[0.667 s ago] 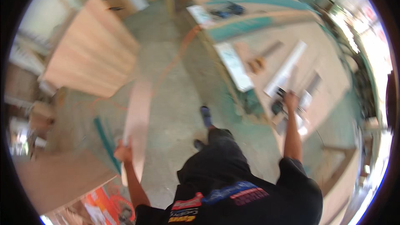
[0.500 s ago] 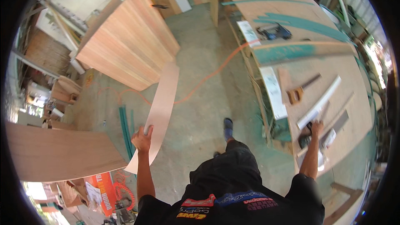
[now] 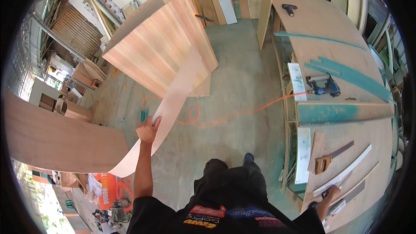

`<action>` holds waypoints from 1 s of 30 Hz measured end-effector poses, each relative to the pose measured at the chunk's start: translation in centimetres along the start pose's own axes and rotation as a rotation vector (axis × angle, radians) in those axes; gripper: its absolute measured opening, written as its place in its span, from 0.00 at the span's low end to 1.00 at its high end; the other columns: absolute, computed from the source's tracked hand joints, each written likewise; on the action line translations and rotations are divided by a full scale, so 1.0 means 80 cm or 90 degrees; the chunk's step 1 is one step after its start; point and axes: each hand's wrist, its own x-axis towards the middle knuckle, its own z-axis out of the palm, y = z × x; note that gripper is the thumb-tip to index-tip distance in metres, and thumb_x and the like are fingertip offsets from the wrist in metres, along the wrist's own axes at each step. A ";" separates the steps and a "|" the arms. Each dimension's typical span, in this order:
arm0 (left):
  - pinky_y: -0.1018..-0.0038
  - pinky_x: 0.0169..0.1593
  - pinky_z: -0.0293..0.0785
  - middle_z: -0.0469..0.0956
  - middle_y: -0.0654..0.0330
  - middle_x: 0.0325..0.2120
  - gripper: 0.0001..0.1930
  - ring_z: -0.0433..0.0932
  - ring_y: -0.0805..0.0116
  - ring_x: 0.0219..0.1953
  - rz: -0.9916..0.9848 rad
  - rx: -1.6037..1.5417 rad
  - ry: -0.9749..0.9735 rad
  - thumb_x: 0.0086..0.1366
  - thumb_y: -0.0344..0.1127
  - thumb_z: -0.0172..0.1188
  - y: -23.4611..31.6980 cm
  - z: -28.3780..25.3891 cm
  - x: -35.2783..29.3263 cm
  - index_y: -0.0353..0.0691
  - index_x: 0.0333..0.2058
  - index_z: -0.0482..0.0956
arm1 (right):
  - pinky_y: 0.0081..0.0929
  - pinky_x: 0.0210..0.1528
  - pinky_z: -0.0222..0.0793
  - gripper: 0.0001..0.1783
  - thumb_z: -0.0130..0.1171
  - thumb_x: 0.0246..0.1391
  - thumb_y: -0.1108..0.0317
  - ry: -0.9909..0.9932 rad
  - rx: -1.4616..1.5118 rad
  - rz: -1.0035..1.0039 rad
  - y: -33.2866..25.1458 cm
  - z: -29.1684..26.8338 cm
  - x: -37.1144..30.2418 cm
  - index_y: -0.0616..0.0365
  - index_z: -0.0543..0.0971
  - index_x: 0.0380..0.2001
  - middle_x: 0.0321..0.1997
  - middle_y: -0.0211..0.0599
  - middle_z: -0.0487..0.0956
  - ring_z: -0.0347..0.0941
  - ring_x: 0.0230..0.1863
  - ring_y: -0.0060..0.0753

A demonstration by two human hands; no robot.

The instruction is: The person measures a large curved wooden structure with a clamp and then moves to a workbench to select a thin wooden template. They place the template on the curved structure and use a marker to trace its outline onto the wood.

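The long, thin, pale-pink wooden strip (image 3: pixel 175 95) now overlaps the striped, light-wood panel (image 3: pixel 151 39) farther than a moment ago; contact is unclear. The left hand (image 3: pixel 147 132) pinches its edge, fingers curled. Right of the panel, over the brown wooden tabletop (image 3: pixel 346 133), the right hand (image 3: pixel 333 194) meets a small dark object (image 3: pixel 325 193); whether its fingers grip, I cannot tell.

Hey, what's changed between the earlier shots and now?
The camera view has shifted, and the thin wood strip's far end now overlaps more of the planked panel. Nothing was visibly grabbed or released: the left hand still grips the strip, the right hand stays by the bench's dark tool. The handsaw hasn't moved.
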 end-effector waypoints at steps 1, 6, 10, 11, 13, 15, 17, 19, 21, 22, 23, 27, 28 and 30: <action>0.61 0.21 0.69 0.73 0.56 0.11 0.25 0.73 0.52 0.15 -0.001 0.017 0.001 0.59 0.57 0.66 -0.007 0.008 0.012 0.45 0.18 0.68 | 0.51 0.40 0.73 0.24 0.50 0.51 0.56 0.002 0.001 -0.014 0.007 0.005 0.009 0.72 0.80 0.32 0.29 0.60 0.81 0.80 0.33 0.58; 0.62 0.23 0.70 0.75 0.55 0.13 0.24 0.74 0.53 0.15 0.007 0.019 -0.009 0.59 0.56 0.65 -0.034 0.065 0.072 0.44 0.20 0.69 | 0.50 0.51 0.69 0.28 0.47 0.64 0.48 0.051 0.041 -0.089 -0.004 0.027 0.002 0.59 0.76 0.53 0.47 0.53 0.81 0.77 0.48 0.57; 0.61 0.24 0.70 0.74 0.55 0.12 0.23 0.73 0.52 0.14 0.015 0.021 -0.036 0.60 0.56 0.64 -0.049 0.082 0.095 0.44 0.21 0.69 | 0.50 0.51 0.71 0.28 0.47 0.64 0.45 0.062 0.046 -0.013 -0.026 0.025 -0.013 0.57 0.78 0.52 0.47 0.49 0.82 0.77 0.47 0.56; 0.60 0.23 0.69 0.73 0.55 0.12 0.23 0.72 0.51 0.14 0.012 0.032 -0.043 0.61 0.56 0.64 -0.052 0.084 0.100 0.44 0.21 0.69 | 0.50 0.50 0.71 0.29 0.48 0.63 0.44 0.057 0.054 0.015 -0.033 0.024 -0.010 0.57 0.79 0.51 0.47 0.49 0.82 0.77 0.47 0.56; 0.60 0.23 0.69 0.72 0.55 0.11 0.23 0.72 0.51 0.14 0.012 0.054 -0.055 0.61 0.55 0.64 -0.058 0.086 0.111 0.44 0.21 0.68 | 0.48 0.45 0.72 0.29 0.50 0.62 0.43 0.074 0.096 0.076 -0.039 0.024 -0.005 0.57 0.80 0.50 0.45 0.47 0.83 0.78 0.43 0.50; 0.61 0.23 0.69 0.72 0.55 0.11 0.23 0.71 0.51 0.14 0.015 0.050 -0.058 0.61 0.55 0.64 -0.058 0.110 0.119 0.44 0.21 0.68 | 0.47 0.42 0.73 0.29 0.51 0.62 0.43 0.107 0.154 0.061 0.002 0.020 0.029 0.58 0.80 0.49 0.43 0.46 0.83 0.79 0.40 0.46; 0.61 0.22 0.68 0.71 0.56 0.10 0.23 0.71 0.51 0.14 0.022 0.053 -0.044 0.60 0.55 0.65 -0.059 0.092 0.124 0.44 0.20 0.68 | 0.48 0.45 0.72 0.29 0.54 0.61 0.45 0.042 0.178 0.077 -0.017 0.029 0.020 0.62 0.81 0.46 0.41 0.50 0.83 0.78 0.41 0.52; 0.62 0.23 0.69 0.73 0.56 0.11 0.23 0.73 0.53 0.14 0.020 0.046 -0.051 0.60 0.55 0.65 -0.061 0.086 0.124 0.44 0.21 0.70 | 0.47 0.42 0.72 0.28 0.58 0.59 0.45 -0.005 0.195 0.077 -0.034 0.029 0.025 0.62 0.81 0.44 0.38 0.48 0.83 0.78 0.38 0.50; 0.64 0.25 0.70 0.76 0.57 0.13 0.22 0.75 0.55 0.15 -0.005 0.022 -0.072 0.60 0.56 0.64 -0.057 0.110 0.114 0.44 0.23 0.72 | 0.40 0.35 0.71 0.23 0.61 0.58 0.51 0.062 -0.007 -0.137 -0.006 0.018 0.052 0.64 0.80 0.41 0.32 0.45 0.81 0.75 0.33 0.42; 0.64 0.25 0.71 0.77 0.57 0.14 0.21 0.75 0.56 0.15 0.007 0.033 -0.065 0.60 0.56 0.64 -0.056 0.109 0.113 0.44 0.24 0.74 | 0.36 0.33 0.71 0.20 0.61 0.60 0.56 0.059 -0.056 -0.135 -0.015 0.018 0.048 0.66 0.78 0.40 0.32 0.44 0.80 0.74 0.32 0.38; 0.64 0.25 0.71 0.78 0.57 0.14 0.21 0.76 0.57 0.16 0.010 0.051 -0.064 0.60 0.56 0.64 -0.057 0.111 0.107 0.44 0.26 0.75 | 0.36 0.33 0.71 0.20 0.61 0.60 0.56 0.065 -0.094 -0.147 -0.038 0.023 0.046 0.66 0.78 0.40 0.32 0.44 0.80 0.74 0.31 0.38; 0.63 0.25 0.72 0.78 0.58 0.15 0.21 0.78 0.58 0.18 -0.011 0.001 -0.065 0.61 0.57 0.63 -0.035 0.118 0.108 0.44 0.27 0.76 | 0.36 0.31 0.72 0.20 0.60 0.60 0.55 0.185 -0.142 -0.179 -0.099 0.017 0.025 0.65 0.77 0.39 0.31 0.43 0.79 0.74 0.29 0.38; 0.63 0.26 0.72 0.78 0.58 0.15 0.21 0.78 0.59 0.18 -0.017 -0.009 -0.079 0.61 0.56 0.62 -0.033 0.116 0.109 0.44 0.26 0.75 | 0.36 0.30 0.72 0.20 0.60 0.61 0.55 0.230 -0.140 -0.194 -0.122 0.009 0.017 0.65 0.77 0.38 0.31 0.43 0.79 0.74 0.28 0.38; 0.64 0.27 0.72 0.77 0.59 0.15 0.21 0.79 0.59 0.18 -0.032 -0.039 -0.093 0.62 0.56 0.61 -0.024 0.110 0.109 0.43 0.24 0.74 | 0.37 0.29 0.72 0.20 0.60 0.61 0.54 0.334 -0.106 -0.222 -0.169 -0.017 -0.002 0.64 0.76 0.38 0.31 0.43 0.79 0.74 0.27 0.38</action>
